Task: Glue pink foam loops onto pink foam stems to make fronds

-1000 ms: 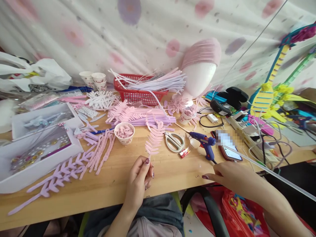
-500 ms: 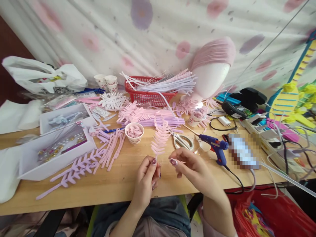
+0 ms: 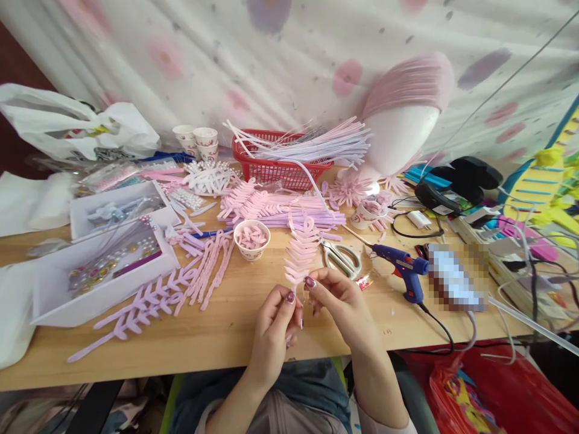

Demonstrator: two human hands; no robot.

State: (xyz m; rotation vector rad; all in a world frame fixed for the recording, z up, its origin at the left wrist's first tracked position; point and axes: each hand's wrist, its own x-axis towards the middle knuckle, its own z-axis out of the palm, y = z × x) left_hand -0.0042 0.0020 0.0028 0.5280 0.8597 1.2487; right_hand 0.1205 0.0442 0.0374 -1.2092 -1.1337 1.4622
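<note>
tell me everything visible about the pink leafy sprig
The pink sprig looks fuzzy, perhaps bent pipe cleaner, with narrow leaflets along both sides and a loop near the top. It points away from the hands, over the table. The left hand pinches its base; the right hand is beside its lower end, contact unclear.

Legible wording, brands, numbers: none. Markings present, unreadable at this size: red printing on front paper cup [image 3: 251,254] and stacked paper cups [image 3: 206,146]; black printing on white plastic bag [image 3: 121,128]; printing on small red-and-white packet [image 3: 364,282].
</note>
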